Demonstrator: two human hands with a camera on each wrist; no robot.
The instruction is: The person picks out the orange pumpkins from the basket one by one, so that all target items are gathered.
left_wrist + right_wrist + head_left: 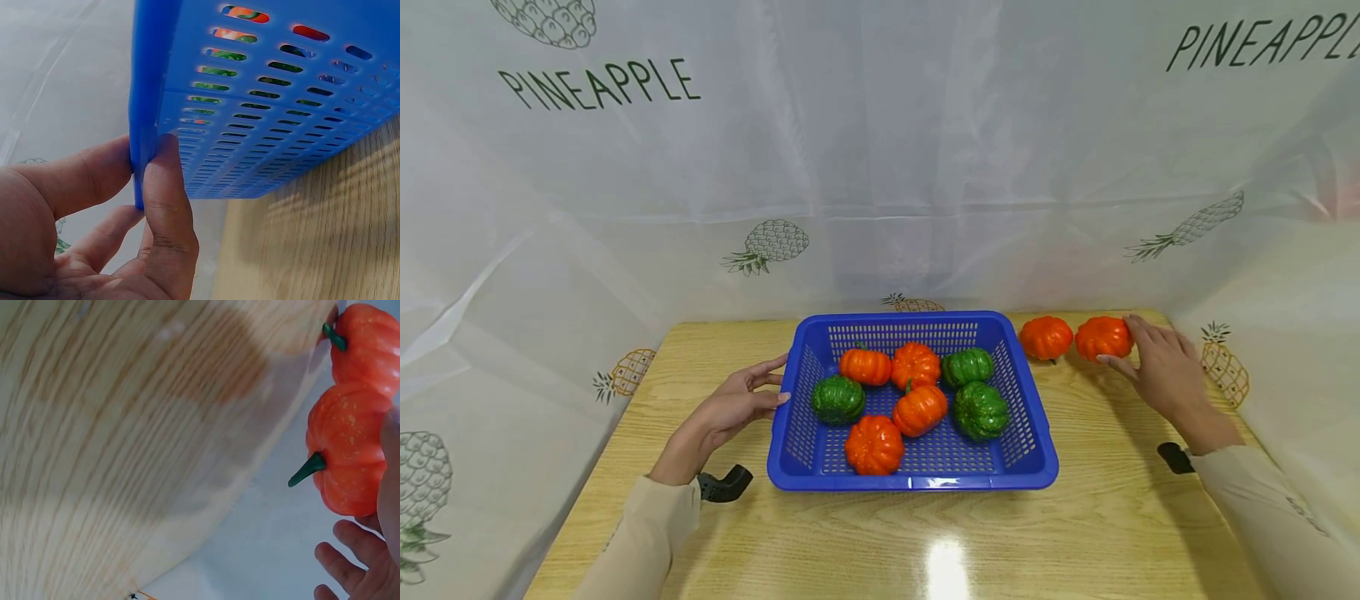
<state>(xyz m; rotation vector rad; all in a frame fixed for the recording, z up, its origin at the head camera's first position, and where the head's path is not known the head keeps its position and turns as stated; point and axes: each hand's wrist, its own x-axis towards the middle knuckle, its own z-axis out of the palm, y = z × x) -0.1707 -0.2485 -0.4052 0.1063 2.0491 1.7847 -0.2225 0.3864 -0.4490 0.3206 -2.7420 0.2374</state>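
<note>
My left hand [727, 411] pinches the left rim of a blue plastic basket [850, 482]. In the left wrist view, the thumb and a finger [167, 206] lie on either side of that rim. Past the basket's right side, my right hand [1170, 375] grips a small orange pumpkin [1103, 338] between thumb and fingers. Its green stem [307, 470] shows in the right wrist view. Close beside it on the left is another orange pumpkin [1046, 338]. Inside the basket lie several orange pumpkins [874, 446] and several green ones [981, 411].
The basket stands on a light wooden table [820, 542]. A white curtain [880, 167] printed with pineapples hangs behind the table and along both sides. Each wrist wears a black strap mount [726, 485].
</note>
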